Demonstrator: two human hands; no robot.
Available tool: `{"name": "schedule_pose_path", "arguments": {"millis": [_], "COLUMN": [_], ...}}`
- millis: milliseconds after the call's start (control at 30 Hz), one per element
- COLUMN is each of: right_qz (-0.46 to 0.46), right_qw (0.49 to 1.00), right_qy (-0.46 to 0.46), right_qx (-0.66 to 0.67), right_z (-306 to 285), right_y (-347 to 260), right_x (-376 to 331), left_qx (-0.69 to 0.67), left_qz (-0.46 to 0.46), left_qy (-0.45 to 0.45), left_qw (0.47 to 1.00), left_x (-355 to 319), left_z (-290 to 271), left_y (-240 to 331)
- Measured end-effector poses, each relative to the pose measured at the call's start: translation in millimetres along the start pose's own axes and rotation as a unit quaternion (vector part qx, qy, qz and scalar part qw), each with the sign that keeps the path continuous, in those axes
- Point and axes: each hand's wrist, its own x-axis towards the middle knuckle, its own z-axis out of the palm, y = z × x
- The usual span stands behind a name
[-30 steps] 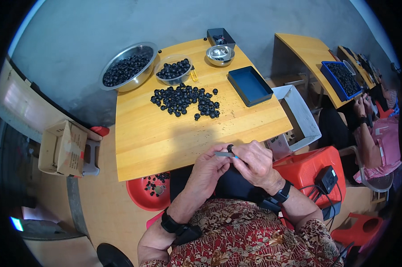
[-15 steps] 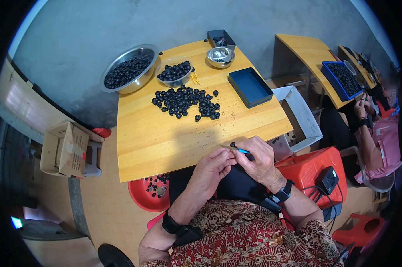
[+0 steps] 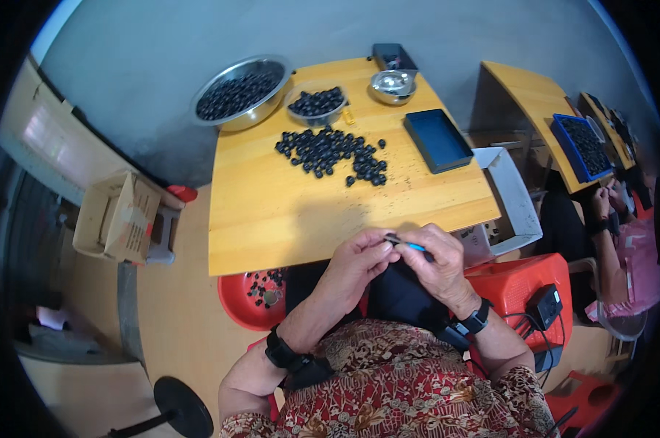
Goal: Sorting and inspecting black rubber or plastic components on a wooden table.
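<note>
Just beyond the table's near edge, my two hands meet over my lap. My left hand point(image 3: 363, 255) is closed, its thumb and fingertips pinching a small black part point(image 3: 392, 239). In my right hand point(image 3: 439, 264) is a slim tool with a blue-and-black handle point(image 3: 416, 247), its front end against the black part. Fingers hide most of the part and the tool's tip. Farther up the table lies a pile of small round black parts point(image 3: 323, 150), some showing a hole.
On the wooden table point(image 3: 264, 233) stand a large steel bowl point(image 3: 253, 120) and a clear tub point(image 3: 315, 117) of black parts, a small metal bowl point(image 3: 393, 89) and a blue-green tray point(image 3: 438, 142). A red basin point(image 3: 235, 310) sits below left. Another person point(image 3: 626, 255) works at right.
The view has shifted, so the table sits higher and farther right. My hands have drawn closer together; the tool's thin tip, visible before, is now hidden at the black part.
</note>
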Motion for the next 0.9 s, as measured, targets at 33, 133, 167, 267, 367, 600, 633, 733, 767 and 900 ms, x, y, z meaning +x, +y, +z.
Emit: {"name": "schedule_pose_path", "arguments": {"millis": [33, 133, 167, 267, 367, 600, 633, 733, 767, 900], "right_qz": [0.002, 0.014, 0.028, 0.046, 0.054, 0.049, 0.05, 0.056, 0.054, 0.064], "right_qw": [1.0, 1.0, 1.0, 0.999, 0.999, 0.998, 0.998, 0.998, 0.998, 0.998], "right_qy": [-0.001, 0.014, 0.006, 0.009, 0.009, -0.013, -0.012, -0.007, -0.004, -0.004], "right_qx": [-0.006, -0.009, -0.011, -0.022, -0.005, -0.023, -0.021, -0.017, -0.018, -0.018], "right_z": [-0.1, -1.4, -1.2, -4.2, 0.3, 7.1, 7.6, 7.3, 8.2, 4.1], "right_y": [-2.1, -5.7, -0.9, -2.2, 2.3, 0.0, -1.3, -2.2, -3.0, -0.8], "right_x": [0.6, 3.9, 2.5, 1.1, 2.5, -1.2, -1.4, -1.2, 0.0, 1.4], "left_qx": [-0.004, -0.009, -0.01, -0.048, -0.086, -0.047, -0.02, 0.027, 0.026, 0.1], "left_qz": [0.008, 0.052, 0.072, 0.158, 0.245, 0.277, 0.245, 0.185, 0.186, 0.249], "left_qy": [-0.005, 0.021, 0.071, 0.127, 0.242, 0.396, 0.394, 0.544, 0.541, 0.491], "left_qw": [1.0, 0.998, 0.995, 0.978, 0.935, 0.874, 0.886, 0.818, 0.82, 0.829], "left_x": [-3.9, -16.1, -26.0, -58.6, -99.2, -152.2, -153.2, -145.1, -147.0, -125.0], "left_z": [-1.8, -22.8, -31.7, -83.0, -128.1, -237.0, -249.4, -260.1, -267.1, -225.3], "left_y": [6.5, 27.9, 38.7, 68.2, 90.0, 64.8, 60.0, 51.0, 49.5, 70.9]}}
